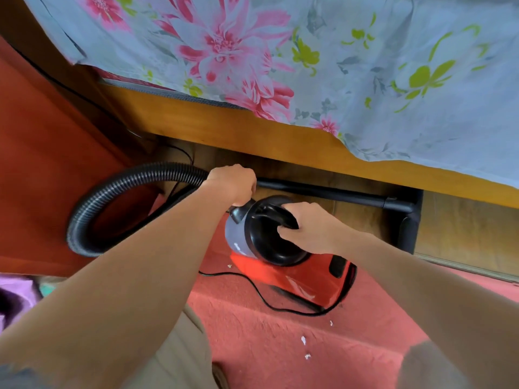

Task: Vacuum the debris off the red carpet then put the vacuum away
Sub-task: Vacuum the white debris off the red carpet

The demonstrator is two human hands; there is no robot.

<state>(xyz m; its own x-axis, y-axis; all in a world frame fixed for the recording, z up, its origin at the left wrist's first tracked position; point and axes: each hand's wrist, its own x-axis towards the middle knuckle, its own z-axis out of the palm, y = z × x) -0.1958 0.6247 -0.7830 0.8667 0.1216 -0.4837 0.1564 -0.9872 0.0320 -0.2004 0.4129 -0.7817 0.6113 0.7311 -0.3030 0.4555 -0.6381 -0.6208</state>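
from the head camera, looking down: your left hand (230,183) is clenched around the end of the ribbed black hose (112,197), where it meets the vacuum (280,248). the hose loops away to the left of that hand and curls back toward you. your right hand (304,226) grips the black handle on top of the vacuum, fingers curled over it. the vacuum, grey and black on top with a red body, sits just below both hands on the red carpet (266,332). beyond your hands, a black wand (323,190) lies under the wooden bed frame (252,133). a floral sheet (309,51) hangs over the frame. nearer you than the right hand, a black cord (252,287) trails across the carpet, and small white scraps (303,340) lie there.
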